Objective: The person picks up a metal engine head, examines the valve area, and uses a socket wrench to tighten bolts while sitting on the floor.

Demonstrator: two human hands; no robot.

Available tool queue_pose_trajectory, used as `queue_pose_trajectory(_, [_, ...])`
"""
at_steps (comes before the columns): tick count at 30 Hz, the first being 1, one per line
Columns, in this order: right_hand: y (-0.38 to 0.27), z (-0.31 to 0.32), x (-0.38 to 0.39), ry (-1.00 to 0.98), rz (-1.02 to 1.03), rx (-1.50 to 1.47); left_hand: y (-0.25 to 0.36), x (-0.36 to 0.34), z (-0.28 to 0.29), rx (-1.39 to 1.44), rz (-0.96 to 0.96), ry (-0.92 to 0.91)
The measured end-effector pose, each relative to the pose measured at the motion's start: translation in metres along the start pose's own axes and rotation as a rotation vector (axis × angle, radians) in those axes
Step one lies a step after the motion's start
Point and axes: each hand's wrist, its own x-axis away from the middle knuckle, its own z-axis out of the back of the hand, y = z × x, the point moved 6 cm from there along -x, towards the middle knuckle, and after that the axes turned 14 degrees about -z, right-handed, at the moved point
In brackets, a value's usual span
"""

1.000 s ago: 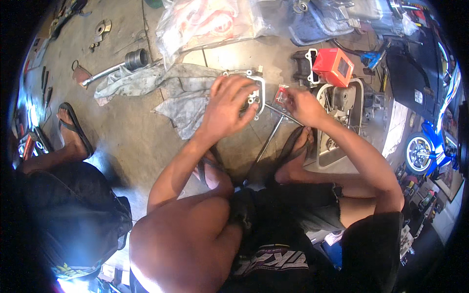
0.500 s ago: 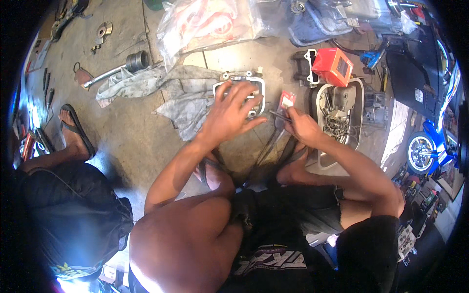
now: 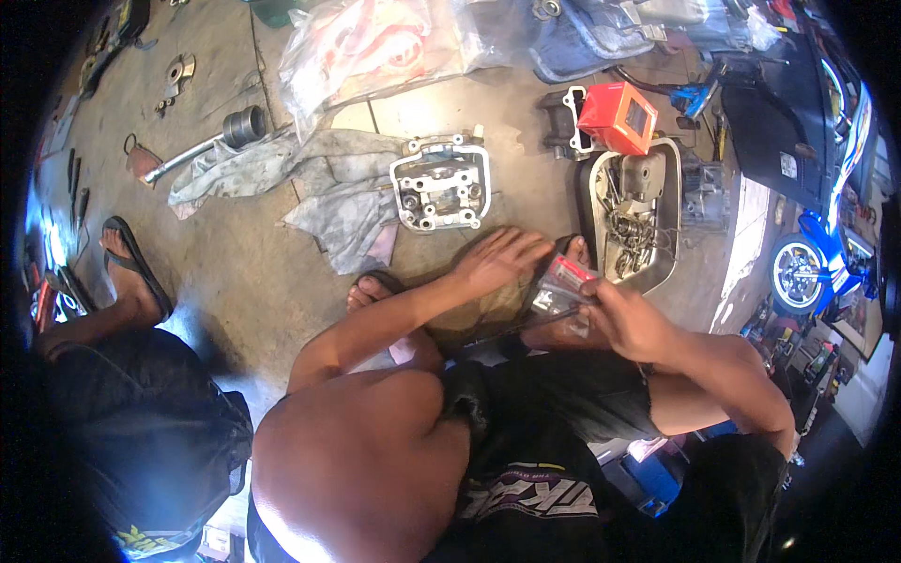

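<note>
My right hand (image 3: 624, 319) is closed on a small clear plastic packet (image 3: 556, 298) with a red label, held above my right foot. A thin dark rod-like thing runs beside the packet; I cannot make out its kind or whether the hand grips it. My left hand (image 3: 507, 255) reaches across with its fingers stretched out, holding nothing, close to the packet's far side. Beyond that hand a silver engine cylinder head (image 3: 441, 188) lies on the floor, its inner valve parts facing up.
Left of the cylinder head lie a grey rag (image 3: 343, 211) and a metal rod with a dark cylindrical end (image 3: 244, 127). At right, a red box (image 3: 617, 117) stands by a metal tray (image 3: 668, 239) of parts. Another person's sandalled foot (image 3: 131, 267) is at left.
My left hand has come back from over the cylinder head, which now shows fully. My right hand has drawn nearer to me with the packet.
</note>
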Motion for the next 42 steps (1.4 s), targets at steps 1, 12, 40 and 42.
queue_pose_trajectory(1, [-0.004,-0.002,0.005,0.013,0.011,-0.009,-0.002,-0.004,-0.007,0.091,0.019,-0.03])
queue_pose_trajectory(12, [-0.041,0.068,0.073,0.377,0.143,0.219,0.043,-0.01,0.148,0.353,0.643,0.398])
queue_pose_trajectory(40, [-0.058,0.125,0.095,1.053,0.224,-0.078,-0.06,-0.038,0.168,-0.14,0.608,0.026])
queue_pose_trajectory(42, [-0.059,0.123,0.091,1.026,0.228,-0.053,-0.059,-0.038,0.167,-0.145,0.576,0.053])
